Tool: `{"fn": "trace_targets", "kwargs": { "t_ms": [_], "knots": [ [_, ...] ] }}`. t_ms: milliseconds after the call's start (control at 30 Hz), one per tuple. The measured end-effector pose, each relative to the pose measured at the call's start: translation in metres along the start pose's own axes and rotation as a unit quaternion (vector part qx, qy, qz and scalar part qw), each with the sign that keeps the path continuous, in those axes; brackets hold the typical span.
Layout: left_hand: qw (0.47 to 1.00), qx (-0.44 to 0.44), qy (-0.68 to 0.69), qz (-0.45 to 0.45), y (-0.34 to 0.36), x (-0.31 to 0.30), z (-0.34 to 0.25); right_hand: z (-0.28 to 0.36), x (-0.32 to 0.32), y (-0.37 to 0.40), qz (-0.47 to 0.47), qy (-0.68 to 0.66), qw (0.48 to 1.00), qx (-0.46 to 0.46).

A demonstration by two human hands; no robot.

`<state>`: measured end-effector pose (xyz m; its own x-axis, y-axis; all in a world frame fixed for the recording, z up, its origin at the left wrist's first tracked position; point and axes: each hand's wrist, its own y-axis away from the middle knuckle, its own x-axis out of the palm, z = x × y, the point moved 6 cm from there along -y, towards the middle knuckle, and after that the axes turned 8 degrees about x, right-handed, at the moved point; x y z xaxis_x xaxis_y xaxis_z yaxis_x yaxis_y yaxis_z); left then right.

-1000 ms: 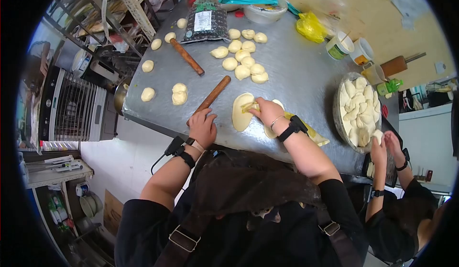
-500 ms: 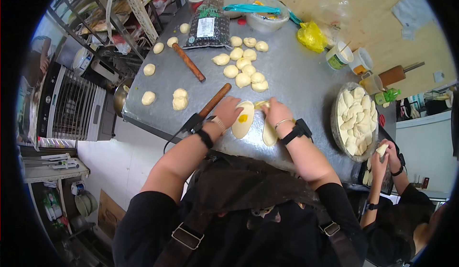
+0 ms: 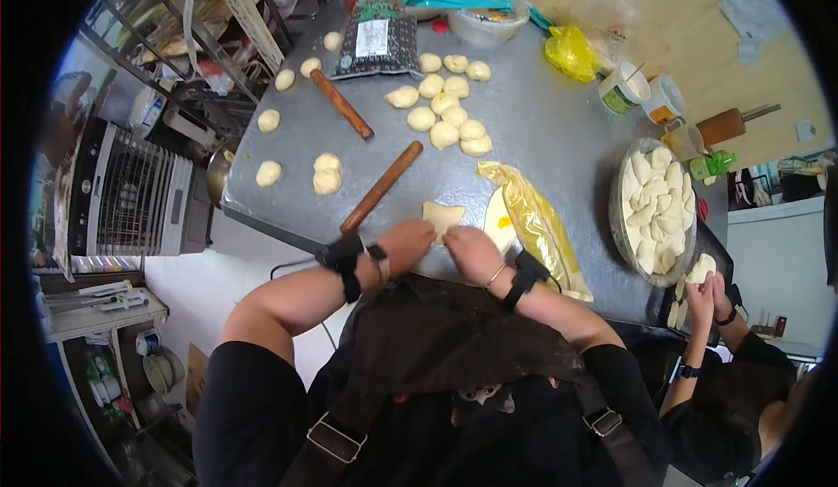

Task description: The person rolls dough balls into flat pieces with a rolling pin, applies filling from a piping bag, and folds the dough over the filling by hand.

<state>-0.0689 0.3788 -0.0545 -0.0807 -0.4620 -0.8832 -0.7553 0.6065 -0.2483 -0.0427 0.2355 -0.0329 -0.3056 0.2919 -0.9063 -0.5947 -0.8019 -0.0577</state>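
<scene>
A small flattened piece of dough [image 3: 443,216] lies at the table's front edge, with both my hands at its near side. My left hand [image 3: 408,244] is closed at its left corner, and my right hand [image 3: 474,253] pinches its near right corner. Just right of it is a flat dough oval [image 3: 499,224] with a yellow-orange filling on it. A yellow plastic bag [image 3: 539,229] lies along that oval's right side. Behind my left hand, a wooden rolling pin [image 3: 381,188] rests at a slant.
Several dough balls [image 3: 444,103] sit mid-table, near a second rolling pin [image 3: 342,106] and a dark printed bag [image 3: 378,44]. On the right stands a bowl of shaped dough [image 3: 655,212]. A co-worker's hands [image 3: 709,299] hold dough at the right edge.
Both hands have moved toward me and closer together. The left dough is now shorter, its filling out of sight. My right hand let go of the yellow bag, which now lies on the table.
</scene>
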Motion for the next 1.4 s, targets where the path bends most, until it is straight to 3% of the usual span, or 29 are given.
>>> {"fn": "trace_targets", "kwargs": {
  "t_ms": [67,100,133,167,200,300,367,400,433,467,500,567,667,733,767,800,833,867,900,967,1067,1133,1167,1200,1300,1333,1367,1400],
  "knots": [
    [0.989,0.069,-0.120,-0.053,0.026,0.009,-0.029,0.008,-0.004,0.013,-0.041,0.062,0.997,-0.007],
    [0.995,0.046,-0.083,-0.015,0.028,0.011,-0.027,0.017,-0.008,0.017,-0.064,0.091,0.994,-0.011],
    [0.998,0.027,-0.045,0.024,0.022,0.002,-0.025,0.021,-0.009,0.015,-0.009,0.120,0.993,0.018],
    [0.998,0.008,-0.008,0.060,0.014,-0.007,-0.022,0.025,-0.021,0.015,-0.021,0.126,0.990,0.051],
    [0.974,-0.087,-0.007,0.208,-0.008,-0.045,-0.032,0.036,-0.045,0.007,-0.034,0.134,0.987,0.082],
    [0.990,-0.075,-0.086,0.088,0.009,-0.043,-0.015,0.024,-0.036,0.010,-0.044,0.168,0.976,0.135],
    [0.983,-0.065,-0.128,0.115,0.000,-0.044,0.003,0.007,-0.027,0.004,-0.030,0.166,0.974,0.153],
    [0.981,-0.073,-0.119,0.134,-0.006,-0.054,-0.004,0.017,-0.052,-0.010,0.086,0.153,0.954,0.242],
    [0.979,-0.081,-0.114,0.149,-0.010,-0.060,-0.006,0.013,-0.042,-0.006,0.039,0.159,0.962,0.216],
    [0.983,-0.076,-0.136,0.101,0.001,-0.045,0.003,-0.003,-0.025,-0.006,-0.017,0.169,0.967,0.190],
    [0.973,-0.083,-0.144,0.161,-0.005,-0.047,0.001,-0.007,-0.017,0.001,-0.068,0.174,0.968,0.167],
    [0.943,-0.093,-0.168,0.273,-0.024,-0.062,0.002,-0.004,-0.027,-0.007,-0.012,0.171,0.965,0.200],
    [0.987,-0.039,-0.149,0.047,-0.006,-0.047,0.007,-0.008,-0.036,-0.010,0.026,0.174,0.960,0.218],
    [0.965,-0.099,-0.178,0.165,-0.028,-0.050,0.017,-0.020,-0.034,-0.010,0.019,0.155,0.967,0.201],
    [0.947,-0.128,-0.186,0.229,-0.032,-0.051,0.018,-0.034,-0.040,-0.001,-0.019,0.135,0.960,0.246],
    [0.969,-0.132,-0.086,0.192,-0.042,-0.070,0.026,-0.041,-0.072,-0.004,-0.060,0.116,0.949,0.287],
    [0.978,-0.143,-0.074,0.131,-0.054,-0.081,0.032,-0.055,-0.100,-0.007,-0.106,0.102,0.936,0.320],
    [0.983,-0.155,-0.057,0.076,-0.060,-0.087,0.033,-0.070,-0.110,0.004,-0.185,0.186,0.905,0.336],
    [0.985,-0.164,-0.036,0.026,-0.064,-0.088,0.031,-0.090,-0.105,0.013,-0.133,0.105,0.910,0.378],
    [0.984,-0.178,-0.005,0.020,-0.078,-0.061,0.033,-0.126,-0.096,0.022,-0.030,-0.062,0.891,0.449],
    [0.973,-0.216,0.083,0.014,-0.104,-0.017,0.023,-0.155,-0.104,0.031,-0.052,-0.144,0.875,0.460],
    [0.954,-0.238,0.181,-0.009,-0.121,0.005,0.024,-0.176,-0.120,0.051,-0.121,-0.208,0.858,0.454],
    [0.965,-0.211,0.154,-0.029,-0.135,0.012,0.027,-0.189,-0.129,0.059,-0.153,-0.237,0.850,0.446],
    [0.973,-0.185,0.130,-0.047,-0.145,0.022,0.029,-0.198,-0.139,0.066,-0.152,-0.113,0.871,0.453],
    [0.986,-0.148,0.067,-0.027,-0.177,0.031,0.026,-0.163,-0.145,0.058,-0.310,0.028,0.879,0.362],
    [0.987,-0.151,0.051,-0.003,-0.186,0.037,0.029,-0.165,-0.116,0.040,-0.230,0.016,0.942,0.242],
    [0.986,-0.158,0.037,0.024,-0.191,0.044,0.029,-0.157,-0.096,0.026,-0.171,-0.037,0.961,0.213],
    [0.970,-0.209,0.111,0.049,-0.195,0.041,0.029,-0.163,-0.070,0.018,-0.179,-0.065,0.962,0.198]
  ]
}}
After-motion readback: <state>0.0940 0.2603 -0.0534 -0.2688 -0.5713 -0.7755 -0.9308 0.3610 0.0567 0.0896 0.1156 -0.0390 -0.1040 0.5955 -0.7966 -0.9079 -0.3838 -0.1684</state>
